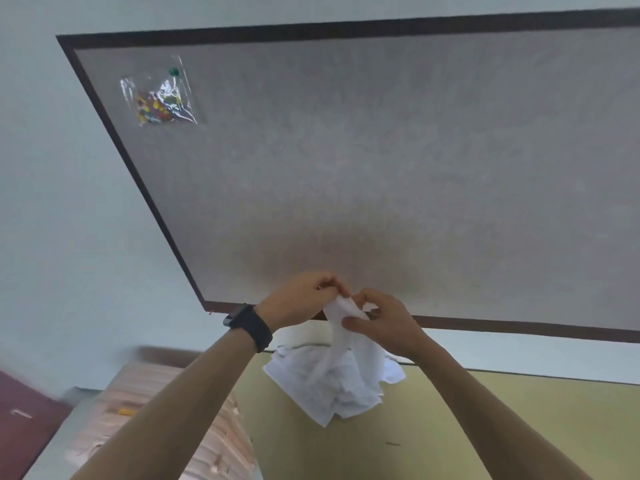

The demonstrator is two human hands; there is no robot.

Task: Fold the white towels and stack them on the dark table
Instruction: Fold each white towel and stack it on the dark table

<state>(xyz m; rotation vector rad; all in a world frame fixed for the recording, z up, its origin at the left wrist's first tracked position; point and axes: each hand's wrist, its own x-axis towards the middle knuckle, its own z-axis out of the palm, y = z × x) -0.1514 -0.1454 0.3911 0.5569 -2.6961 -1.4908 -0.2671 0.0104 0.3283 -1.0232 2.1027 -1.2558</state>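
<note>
White cloth fills the lower middle: a crumpled pile of towels lies near the far edge of a yellow-green counter. No folded stack is in view, so the task looks barely begun. Left hand and right hand have their grip clamped on the top of one towel, raised above the pile, its length hanging down into it.
</note>
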